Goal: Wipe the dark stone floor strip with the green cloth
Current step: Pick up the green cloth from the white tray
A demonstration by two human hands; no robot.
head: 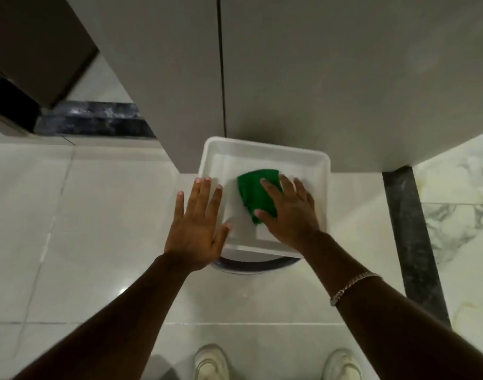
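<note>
A crumpled green cloth lies inside a white rectangular tray straight ahead of me. My right hand lies flat over the cloth's right side with its fingers spread, thumb at the cloth's lower end. My left hand is open with fingers apart, resting on the tray's left rim. One dark stone floor strip runs away from me on the right. Another dark stone strip crosses the floor at the upper left.
The tray sits on a round white container against a grey cabinet. Glossy pale floor tiles surround it. My two white shoes stand at the bottom edge. A dark door edge is at the far left.
</note>
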